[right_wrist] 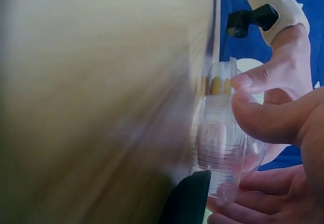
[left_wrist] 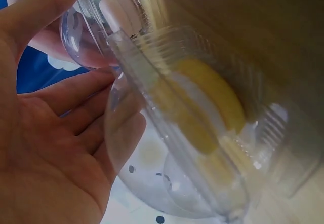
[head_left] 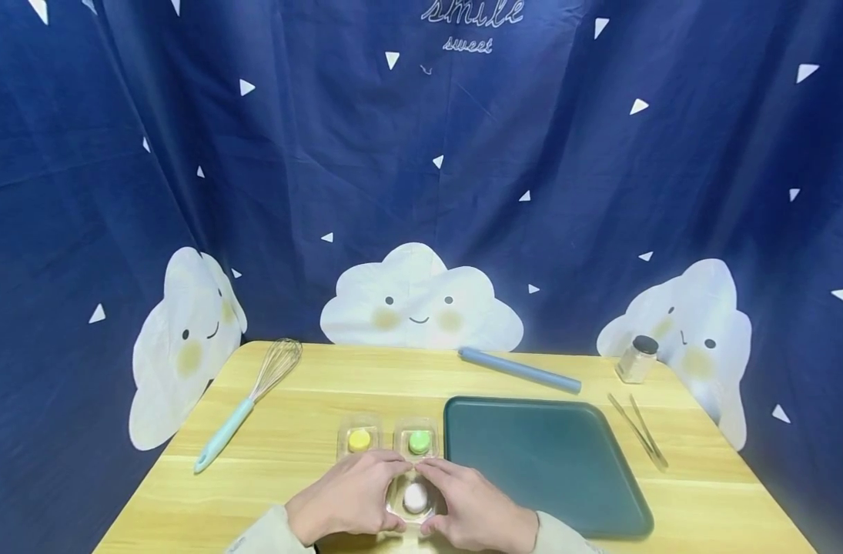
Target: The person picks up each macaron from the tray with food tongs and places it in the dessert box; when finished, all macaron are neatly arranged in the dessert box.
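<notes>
At the near middle of the table a clear plastic macaron box (head_left: 395,504) holds a pale macaron (head_left: 416,498). My left hand (head_left: 355,492) grips its left side and my right hand (head_left: 480,508) its right, thumbs at the near edge and fingertips at the far edge. In the right wrist view, the thumb and fingers lie along the rim of the domed lid (right_wrist: 257,152). Just beyond stand two more clear boxes, one with a yellow macaron (head_left: 359,440), one with a green macaron (head_left: 419,441). The yellow one shows large beside my left hand in the left wrist view.
A dark green tray (head_left: 546,465) lies close to the right of the boxes. Behind it is a blue rolling pin (head_left: 521,371). Metal tongs (head_left: 639,432) and a black-lidded jar (head_left: 636,362) are at the right. A whisk (head_left: 234,425) lies at the left.
</notes>
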`<action>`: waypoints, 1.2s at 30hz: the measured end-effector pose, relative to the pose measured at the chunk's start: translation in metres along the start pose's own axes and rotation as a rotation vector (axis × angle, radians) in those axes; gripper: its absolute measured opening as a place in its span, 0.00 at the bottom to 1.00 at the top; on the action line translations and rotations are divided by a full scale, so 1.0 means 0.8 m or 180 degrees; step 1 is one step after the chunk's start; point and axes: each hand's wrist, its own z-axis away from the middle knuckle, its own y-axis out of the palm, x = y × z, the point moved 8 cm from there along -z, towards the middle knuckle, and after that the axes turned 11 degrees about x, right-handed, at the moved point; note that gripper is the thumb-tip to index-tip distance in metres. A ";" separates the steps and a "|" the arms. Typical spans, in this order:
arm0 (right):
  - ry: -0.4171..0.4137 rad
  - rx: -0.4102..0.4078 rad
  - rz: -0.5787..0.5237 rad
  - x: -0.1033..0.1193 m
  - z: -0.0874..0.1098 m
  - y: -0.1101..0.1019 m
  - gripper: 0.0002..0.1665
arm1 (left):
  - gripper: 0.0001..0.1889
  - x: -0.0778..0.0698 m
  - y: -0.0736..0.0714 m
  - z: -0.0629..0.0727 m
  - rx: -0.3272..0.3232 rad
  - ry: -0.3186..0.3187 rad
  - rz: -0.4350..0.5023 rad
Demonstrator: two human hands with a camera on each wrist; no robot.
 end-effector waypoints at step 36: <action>0.0320 0.0267 -0.0273 -0.016 0.003 0.000 0.39 | 0.36 0.004 0.002 0.001 0.0120 -0.0101 0.0203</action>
